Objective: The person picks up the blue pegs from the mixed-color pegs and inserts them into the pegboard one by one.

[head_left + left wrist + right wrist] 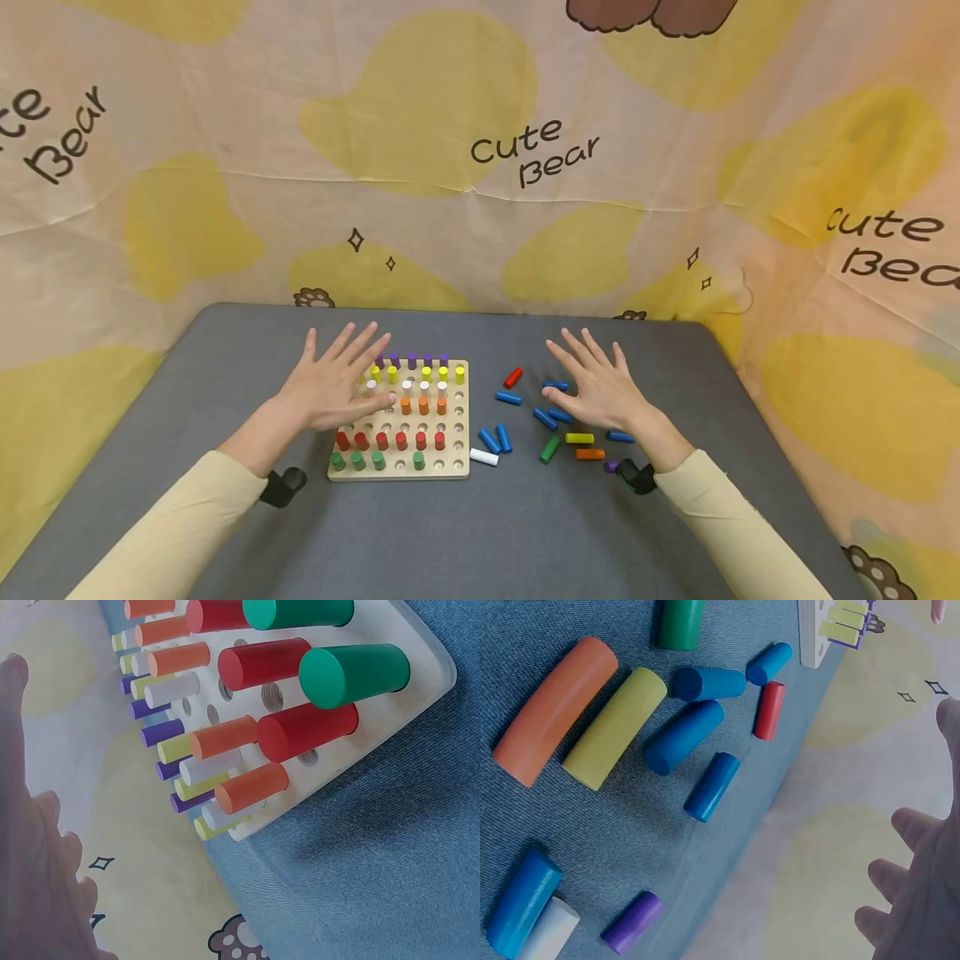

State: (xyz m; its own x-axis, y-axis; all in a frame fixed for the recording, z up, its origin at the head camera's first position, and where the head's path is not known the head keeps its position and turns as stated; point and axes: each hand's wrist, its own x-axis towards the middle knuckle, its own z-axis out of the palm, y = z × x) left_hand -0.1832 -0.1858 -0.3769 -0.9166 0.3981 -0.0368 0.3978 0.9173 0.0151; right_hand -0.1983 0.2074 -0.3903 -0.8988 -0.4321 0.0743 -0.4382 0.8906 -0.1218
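My left hand (333, 387), fingers spread and holding nothing, overlaps the back left of a wooden pegboard (397, 477) in the head view. Coloured pegs stand upright in rows: purple at the back, then yellow, white and orange, with red pegs (262, 664) and green pegs (352, 675) at the front. Bare holes show between the orange and red rows. My right hand (603, 390) is also spread and holds nothing, over loose pegs right of the board. Among these lie several blue pegs (682, 739), an orange peg (555, 712) and a yellow peg (615, 729).
Also loose on the grey tabletop (487, 542) are a red peg (513, 377), a green peg (550, 449), a purple peg (632, 922) and a white peg (484, 457) beside the board's right edge. A printed cloth (420, 100) hangs behind the table.
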